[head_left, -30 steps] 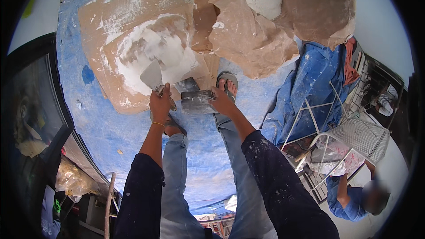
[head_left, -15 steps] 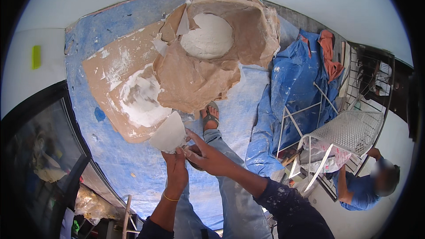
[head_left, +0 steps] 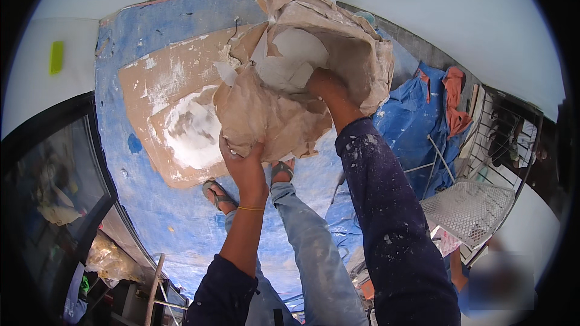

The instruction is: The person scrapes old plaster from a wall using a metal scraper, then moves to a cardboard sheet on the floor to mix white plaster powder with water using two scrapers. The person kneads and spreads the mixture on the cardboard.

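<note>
A large, torn brown paper bag (head_left: 260, 108) lies open before me with white powder (head_left: 300, 45) heaped inside. My right hand (head_left: 327, 87) reaches into it, closed around a pale, flat scoop-like piece (head_left: 294, 75) that rests against the powder. The fingertips are partly hidden behind that piece and in the bag's shadow. At the bag's near edge, my left hand (head_left: 246, 162) pinches the crumpled paper between thumb and fingers.
A powder-smeared cardboard sheet (head_left: 145, 87) lies left of the bag on a blue tarp (head_left: 157, 223). My sandalled feet stand just below. To the right are a bundled blue tarp (head_left: 396, 124), a white mesh rack (head_left: 468, 208) and another person (head_left: 498, 284).
The pale piece, earlier between both hands over the cardboard's near edge, is now inside the bag with my right hand. My left hand has moved onto the bag's edge.
</note>
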### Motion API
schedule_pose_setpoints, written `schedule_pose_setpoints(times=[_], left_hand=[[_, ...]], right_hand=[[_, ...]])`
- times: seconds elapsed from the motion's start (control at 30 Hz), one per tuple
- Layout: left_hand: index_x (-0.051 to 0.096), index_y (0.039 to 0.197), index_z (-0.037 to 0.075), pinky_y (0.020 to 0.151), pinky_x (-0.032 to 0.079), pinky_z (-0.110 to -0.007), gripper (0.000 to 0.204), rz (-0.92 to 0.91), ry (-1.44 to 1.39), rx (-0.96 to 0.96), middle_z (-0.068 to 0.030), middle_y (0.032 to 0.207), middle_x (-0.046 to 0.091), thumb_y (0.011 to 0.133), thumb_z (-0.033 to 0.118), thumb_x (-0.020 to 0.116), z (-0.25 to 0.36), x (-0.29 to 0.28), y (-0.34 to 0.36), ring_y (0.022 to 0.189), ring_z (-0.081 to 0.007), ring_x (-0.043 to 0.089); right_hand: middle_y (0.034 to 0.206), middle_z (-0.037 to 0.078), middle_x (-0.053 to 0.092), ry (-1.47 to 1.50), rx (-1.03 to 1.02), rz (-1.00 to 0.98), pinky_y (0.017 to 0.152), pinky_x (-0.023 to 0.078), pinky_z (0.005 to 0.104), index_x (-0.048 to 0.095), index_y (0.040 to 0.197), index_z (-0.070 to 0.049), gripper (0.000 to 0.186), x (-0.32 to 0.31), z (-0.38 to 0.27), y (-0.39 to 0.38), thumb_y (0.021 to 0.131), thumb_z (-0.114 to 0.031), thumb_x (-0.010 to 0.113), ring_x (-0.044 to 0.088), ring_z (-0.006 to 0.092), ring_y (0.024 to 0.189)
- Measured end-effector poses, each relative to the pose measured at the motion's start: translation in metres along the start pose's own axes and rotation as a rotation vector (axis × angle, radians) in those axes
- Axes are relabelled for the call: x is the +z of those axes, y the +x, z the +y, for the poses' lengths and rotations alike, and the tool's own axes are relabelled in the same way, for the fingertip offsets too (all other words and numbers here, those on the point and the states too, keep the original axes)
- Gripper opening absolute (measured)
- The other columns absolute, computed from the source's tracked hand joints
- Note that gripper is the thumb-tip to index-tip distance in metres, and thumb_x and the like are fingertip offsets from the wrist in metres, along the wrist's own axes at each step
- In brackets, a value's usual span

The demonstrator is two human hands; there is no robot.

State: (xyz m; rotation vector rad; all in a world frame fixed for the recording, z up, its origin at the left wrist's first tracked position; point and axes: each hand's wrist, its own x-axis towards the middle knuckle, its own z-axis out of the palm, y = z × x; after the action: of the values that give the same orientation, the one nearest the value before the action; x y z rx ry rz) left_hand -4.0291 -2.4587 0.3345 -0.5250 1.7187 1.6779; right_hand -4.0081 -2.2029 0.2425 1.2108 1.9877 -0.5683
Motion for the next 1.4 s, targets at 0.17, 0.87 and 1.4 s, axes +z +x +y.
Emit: schedule_pose_setpoints(times=[0.17, 0.87, 1.4], left_hand=[[0.024, 0.151, 0.001, 0.113, 0.033, -0.037, 0.082, -0.045, 0.145, 0.226, -0.0197, 0.149, 0.035, 0.083, -0.006, 0.069, 0.003, -0.011, 0.002, 0.135, -0.0287, 0.041], [0.021, 0.153, 0.002, 0.114, 0.034, -0.037, 0.082, -0.088, 0.145, 0.216, -0.0201, 0.148, 0.034, 0.085, -0.008, 0.066, 0.022, -0.023, 0.023, 0.137, -0.0280, 0.039], [0.020, 0.154, 0.002, 0.115, 0.032, -0.037, 0.083, -0.116, 0.148, 0.234, -0.0196, 0.149, 0.032, 0.084, -0.007, 0.066, 0.016, -0.020, 0.025, 0.138, -0.0277, 0.036]], right_hand=[[0.124, 0.021, 0.066, -0.165, -0.132, -0.227, 0.097, 0.051, 0.0421, 0.069, 0.117, 0.001, 0.039, 0.023, -0.006, 0.046, 0.085, -0.020, 0.060, 0.064, 0.0366, 0.116], [0.115, 0.029, 0.066, 0.352, 0.136, 0.049, 0.087, 0.053, 0.0439, 0.063, 0.116, 0.008, 0.054, 0.068, -0.043, 0.080, 0.088, -0.037, 0.067, 0.067, 0.0381, 0.105], [0.121, 0.026, 0.065, 0.367, 0.115, 0.191, 0.097, 0.050, 0.0462, 0.065, 0.117, 0.003, 0.065, 0.066, -0.047, 0.079, 0.089, -0.055, 0.059, 0.063, 0.0397, 0.115]])
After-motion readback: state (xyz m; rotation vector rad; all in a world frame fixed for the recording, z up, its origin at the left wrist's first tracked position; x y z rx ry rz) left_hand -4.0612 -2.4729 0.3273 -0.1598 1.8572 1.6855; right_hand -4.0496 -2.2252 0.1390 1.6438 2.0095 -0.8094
